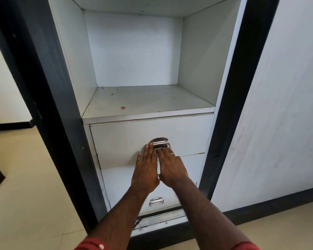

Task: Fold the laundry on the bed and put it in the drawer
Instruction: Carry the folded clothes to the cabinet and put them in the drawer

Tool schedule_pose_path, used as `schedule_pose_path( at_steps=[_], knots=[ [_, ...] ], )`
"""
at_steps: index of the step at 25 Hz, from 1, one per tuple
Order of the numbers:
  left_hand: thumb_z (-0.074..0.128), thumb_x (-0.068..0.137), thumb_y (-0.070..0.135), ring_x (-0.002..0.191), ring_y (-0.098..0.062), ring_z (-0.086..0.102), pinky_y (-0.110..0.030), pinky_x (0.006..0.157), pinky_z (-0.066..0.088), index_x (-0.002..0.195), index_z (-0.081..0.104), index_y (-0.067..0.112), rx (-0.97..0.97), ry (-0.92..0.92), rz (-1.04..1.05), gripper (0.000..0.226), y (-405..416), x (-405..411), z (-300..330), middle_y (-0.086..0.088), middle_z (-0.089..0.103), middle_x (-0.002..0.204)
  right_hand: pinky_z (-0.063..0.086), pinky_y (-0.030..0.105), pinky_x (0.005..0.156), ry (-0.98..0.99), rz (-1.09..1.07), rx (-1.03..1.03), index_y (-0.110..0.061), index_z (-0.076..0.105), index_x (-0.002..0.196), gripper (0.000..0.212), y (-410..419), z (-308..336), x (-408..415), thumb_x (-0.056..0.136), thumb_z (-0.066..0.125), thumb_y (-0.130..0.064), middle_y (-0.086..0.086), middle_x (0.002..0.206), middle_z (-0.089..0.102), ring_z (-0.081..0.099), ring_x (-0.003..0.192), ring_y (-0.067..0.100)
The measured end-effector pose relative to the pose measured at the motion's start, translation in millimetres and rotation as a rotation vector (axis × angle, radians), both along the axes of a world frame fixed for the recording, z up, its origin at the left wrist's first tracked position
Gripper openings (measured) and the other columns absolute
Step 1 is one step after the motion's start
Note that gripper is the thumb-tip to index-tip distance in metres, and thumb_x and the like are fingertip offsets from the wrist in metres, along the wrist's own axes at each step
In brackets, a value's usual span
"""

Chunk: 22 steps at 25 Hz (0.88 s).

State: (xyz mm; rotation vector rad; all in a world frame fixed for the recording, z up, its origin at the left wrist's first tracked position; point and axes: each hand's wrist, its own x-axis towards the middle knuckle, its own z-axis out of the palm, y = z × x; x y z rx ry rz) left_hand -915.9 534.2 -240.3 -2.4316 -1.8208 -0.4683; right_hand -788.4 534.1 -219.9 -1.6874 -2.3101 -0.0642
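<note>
Two bare hands press side by side on the front of the top drawer [126,141] of a white cabinet [74,73], just under its metal handle [160,142]. Left hand [145,170] lies flat with its fingers [149,152] straight and close together, their tips reaching the lower left edge of the handle. Right hand [172,168] lies flat too, its straight fingers [163,153] pointing up and left so that they touch the left hand's fingers; a thin ring [172,153] sits on one of them. Neither hand holds anything.

That drawer appears pushed in or nearly so, its smooth white painted front tilted slightly in the frame; what it holds cannot be seen, and no laundry shows anywhere in view. Below it are more white drawer fronts: the next one [192,163] is mostly hidden behind the hands and forearms, and a lower one carries a second handle [156,201], a small chrome drop pull on a rounded plate. A scuffed metal strip [161,218] runs along the cabinet's bottom edge.

Above the drawers an open square compartment has a matte white shelf [145,101] with a few reddish specks near its front left corner. Dark, nearly black frame posts [229,105] flank the cabinet. Right of it is a pale wall [278,114] with a dark skirting, and glossy cream floor tiles [22,195] spread at the left. Red sleeves [90,245] show at the bottom edge.
</note>
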Motion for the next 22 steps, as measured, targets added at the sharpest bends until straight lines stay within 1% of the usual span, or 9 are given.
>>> schedule_pose_path(
  at_steps=[2,4,6,9,11,13,17,19,22],
  knots=[
    [0.070,0.090,0.039,0.145,-0.020,-0.035,-0.036,0.118,-0.023,0.157,-0.018,0.013,-0.022,-0.002,0.010,0.114,-6,1,7,-0.003,-0.031,0.159,0.050,0.043,0.091,0.000,0.008,-0.023,-0.011,0.044,0.147,0.079,-7,10,0,0.075,0.077,-0.016,0.007,0.147,0.050,0.047,0.137,0.029],
    [0.070,0.090,0.039,0.145,-0.019,-0.032,-0.037,0.119,-0.021,0.160,-0.006,0.011,-0.029,0.039,-0.013,0.107,-11,-3,16,-0.006,-0.022,0.166,0.047,0.043,0.095,0.004,0.015,-0.020,-0.011,0.040,0.149,0.074,-15,15,2,0.082,0.072,-0.017,0.006,0.149,0.047,0.044,0.139,0.028],
    [0.070,0.090,0.030,0.143,-0.018,-0.032,-0.036,0.119,-0.020,0.161,-0.004,0.010,-0.050,0.064,-0.033,0.104,-22,-4,22,-0.008,-0.017,0.168,0.048,0.042,0.097,0.023,0.020,-0.005,-0.012,0.039,0.150,0.068,-27,15,4,0.087,0.065,-0.017,0.006,0.150,0.046,0.042,0.141,0.027],
    [0.067,0.090,0.016,0.143,-0.019,-0.033,-0.034,0.121,-0.016,0.159,-0.012,0.011,-0.086,0.027,-0.034,0.106,-51,0,18,-0.007,-0.025,0.165,0.051,0.043,0.098,0.031,0.019,-0.019,-0.012,0.040,0.149,0.070,-53,8,8,0.084,0.066,-0.013,0.006,0.151,0.045,0.041,0.142,0.026],
    [0.069,0.091,0.023,0.144,-0.020,-0.033,-0.035,0.122,-0.015,0.155,-0.022,0.014,-0.103,0.038,-0.026,0.112,-72,3,15,-0.003,-0.034,0.160,0.050,0.044,0.103,0.046,0.008,-0.026,-0.014,0.037,0.151,0.077,-74,5,11,0.082,0.069,-0.013,0.005,0.155,0.041,0.037,0.146,0.026],
    [0.069,0.092,0.033,0.145,-0.022,-0.034,-0.036,0.122,-0.016,0.148,-0.030,0.015,-0.118,0.055,-0.042,0.115,-93,6,11,-0.002,-0.041,0.153,0.045,0.043,0.110,0.057,0.001,-0.049,-0.016,0.032,0.155,0.081,-98,4,13,0.083,0.070,-0.013,0.002,0.160,0.035,0.030,0.150,0.024],
    [0.066,0.093,0.025,0.144,-0.019,-0.039,-0.031,0.118,-0.022,0.145,-0.037,0.018,-0.095,-0.007,-0.055,0.116,-148,12,-3,0.000,-0.049,0.150,0.036,0.041,0.117,0.111,-0.018,-0.052,-0.020,0.024,0.159,0.081,-159,1,22,0.089,0.065,-0.012,0.000,0.166,0.027,0.022,0.154,0.020],
    [0.070,0.089,0.023,0.142,-0.016,-0.041,-0.030,0.117,-0.023,0.147,-0.036,0.018,-0.098,-0.030,-0.065,0.121,-177,17,-10,0.001,-0.047,0.153,0.031,0.042,0.120,0.113,-0.022,-0.049,-0.022,0.020,0.160,0.082,-192,-2,28,0.091,0.063,-0.013,-0.001,0.168,0.022,0.017,0.156,0.019],
    [0.077,0.085,0.029,0.147,-0.018,-0.035,-0.032,0.117,-0.022,0.153,-0.028,0.017,-0.104,-0.041,-0.057,0.126,-203,22,-7,-0.003,-0.035,0.162,0.028,0.044,0.121,0.085,-0.050,-0.049,-0.020,0.019,0.161,0.085,-223,3,27,0.091,0.068,-0.023,0.001,0.168,0.022,0.017,0.156,0.020]
  ],
)
